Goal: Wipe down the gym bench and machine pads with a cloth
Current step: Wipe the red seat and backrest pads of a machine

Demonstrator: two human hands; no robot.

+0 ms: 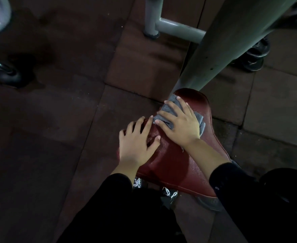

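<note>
A dark red padded seat [177, 165] of a gym machine fills the lower middle of the head view. A grey cloth [168, 109] lies on its far end. My right hand [181, 123] presses flat on the cloth with fingers spread. My left hand [137, 142] rests flat on the seat's left edge, fingers apart, holding nothing. Both arms wear black sleeves.
A thick grey-green machine post [226, 44] rises from behind the seat toward the upper right. A grey frame tube [177, 28] and foot stand on the floor behind it. Dark rubber floor tiles [56, 120] spread left. My shoes [168, 192] show under the seat. A dark wheel [5, 74] sits far left.
</note>
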